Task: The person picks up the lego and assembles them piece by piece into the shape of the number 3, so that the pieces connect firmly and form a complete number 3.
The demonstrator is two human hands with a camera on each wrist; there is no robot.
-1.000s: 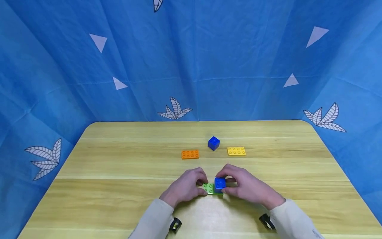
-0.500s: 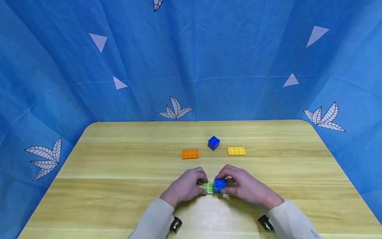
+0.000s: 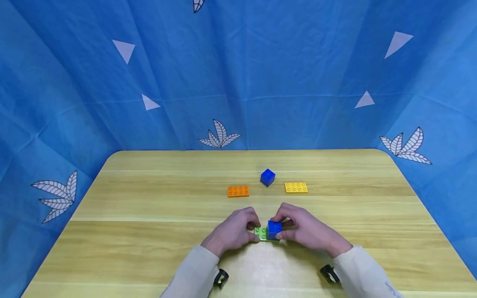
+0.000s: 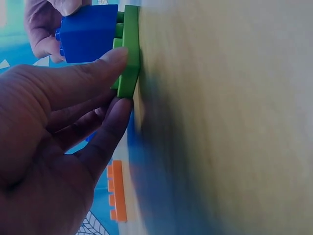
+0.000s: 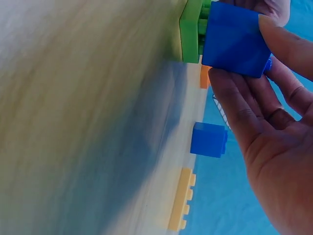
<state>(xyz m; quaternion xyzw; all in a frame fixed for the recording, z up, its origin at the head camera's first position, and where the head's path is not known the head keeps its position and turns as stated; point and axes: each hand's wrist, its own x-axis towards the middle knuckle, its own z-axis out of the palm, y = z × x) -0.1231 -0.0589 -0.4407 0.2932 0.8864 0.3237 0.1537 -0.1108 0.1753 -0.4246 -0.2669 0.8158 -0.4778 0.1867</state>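
A flat green building brick lies on the table, its left end pinched between thumb and fingers of my left hand. My right hand grips a blue cube-shaped brick by its sides, over the right part of the green one. In the left wrist view the blue brick is at the studs of the green brick. A narrow strip of stud shows between the two in the right wrist view, where the blue brick sits beside the green brick.
Beyond the hands on the wooden table lie a flat orange brick, a second blue brick turned cornerwise, and a flat yellow brick. A blue patterned curtain hangs behind the table.
Both hands stay in nearly the same place on the same bricks. The blue brick in the right hand shifts only very slightly over the green one.
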